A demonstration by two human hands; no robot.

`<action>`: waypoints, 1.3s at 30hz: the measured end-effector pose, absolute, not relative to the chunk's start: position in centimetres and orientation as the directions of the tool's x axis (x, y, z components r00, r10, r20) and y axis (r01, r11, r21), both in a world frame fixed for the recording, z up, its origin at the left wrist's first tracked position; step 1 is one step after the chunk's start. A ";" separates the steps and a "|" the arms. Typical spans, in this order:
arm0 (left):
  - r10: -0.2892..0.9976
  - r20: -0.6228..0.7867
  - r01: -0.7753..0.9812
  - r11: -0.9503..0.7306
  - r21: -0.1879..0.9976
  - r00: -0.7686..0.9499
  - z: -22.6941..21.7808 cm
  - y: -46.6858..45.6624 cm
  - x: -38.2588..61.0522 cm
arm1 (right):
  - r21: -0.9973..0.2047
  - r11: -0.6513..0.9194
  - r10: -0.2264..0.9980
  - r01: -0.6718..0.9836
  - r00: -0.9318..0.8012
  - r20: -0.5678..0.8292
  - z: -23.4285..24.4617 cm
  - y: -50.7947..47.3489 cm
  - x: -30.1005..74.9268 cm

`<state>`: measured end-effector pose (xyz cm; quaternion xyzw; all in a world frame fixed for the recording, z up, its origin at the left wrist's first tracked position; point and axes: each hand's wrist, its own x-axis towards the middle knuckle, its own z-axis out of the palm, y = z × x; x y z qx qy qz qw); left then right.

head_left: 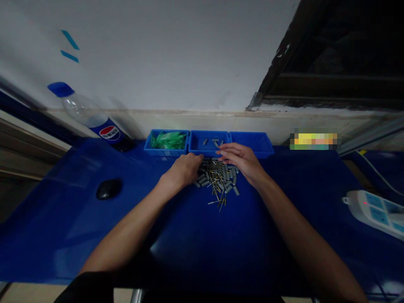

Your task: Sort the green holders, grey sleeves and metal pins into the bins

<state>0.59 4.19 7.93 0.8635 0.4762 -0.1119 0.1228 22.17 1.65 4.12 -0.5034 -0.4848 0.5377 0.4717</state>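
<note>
A mixed pile of thin metal pins and short grey cylinders lies on the blue table. My left hand rests at the pile's left edge with its fingers curled; whatever they hold is hidden. Above the pile's right side is my right hand, fingers stretched toward the middle blue bin and slightly apart, with nothing visible between them. Several small grey cylinders lie inside that bin. One of them sits close to the right fingertips.
A left bin holds green plastic, and a right bin adjoins the middle one. A Pepsi bottle stands at the back left, a black mouse nearer. At right lies a white power strip. The wall rises behind.
</note>
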 end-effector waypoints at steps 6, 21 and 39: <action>0.787 -0.261 0.829 -0.536 0.158 0.559 7.1 4.9 0.2 | -0.996 -0.088 0.995 -0.003 -0.053 -0.087 4.0 1.7 22.1; 0.742 -0.428 0.847 -0.517 0.126 0.516 7.3 4.4 0.1 | -0.994 -0.108 0.991 -0.015 -0.078 -0.107 3.8 1.7 22.2; 0.801 0.177 0.412 -0.467 0.783 0.572 9.2 5.4 0.2 | -0.990 -0.143 0.965 -0.001 -0.221 -0.139 3.4 1.5 22.1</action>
